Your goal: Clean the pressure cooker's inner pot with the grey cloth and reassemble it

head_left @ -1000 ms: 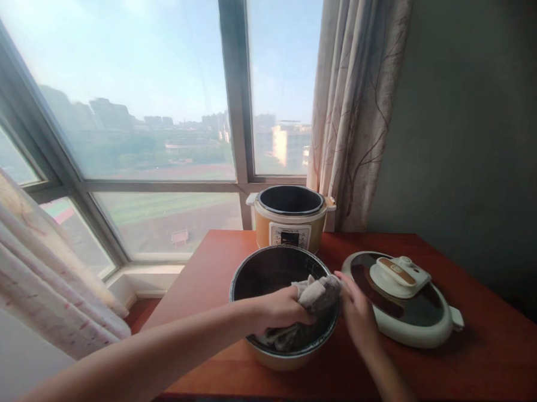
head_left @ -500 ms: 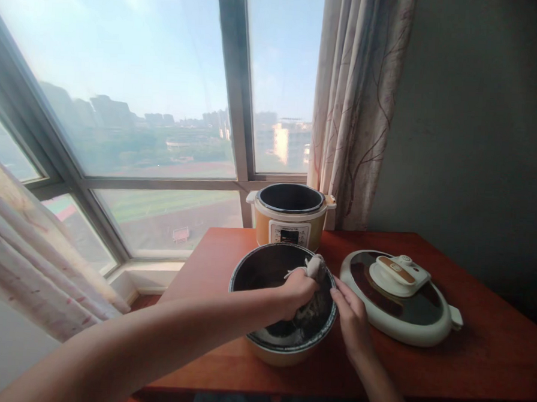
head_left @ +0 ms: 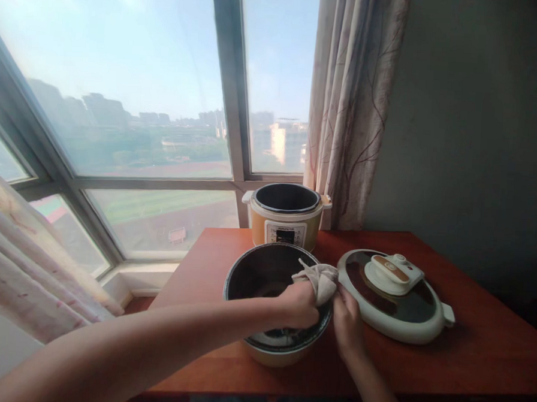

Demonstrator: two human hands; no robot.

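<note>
A deep round cooking pot (head_left: 278, 357), dark inside and yellowish outside, stands near the front of the table. My left hand (head_left: 299, 304) reaches over it from the left, closed on a pale grey cloth (head_left: 322, 282). The bunched cloth lies over the pot's right rim, with a loose corner sticking up. At that same side my right hand (head_left: 349, 319) grips the rim from outside, its fingertips close to the cloth and partly hidden by it. My left forearm covers part of the pot's opening.
Behind the pot stands an electric cooker (head_left: 285, 217) with side handles and a front control panel. A large cooker lid (head_left: 396, 297) with a glass top lies to the right on the reddish wooden table (head_left: 477, 350). Windows and curtains (head_left: 349, 109) rise behind.
My left hand has brought the cloth from inside the pot up over its right rim. More of the cloth shows, and my right hand's fingers are more bent. The view has shifted slightly.
</note>
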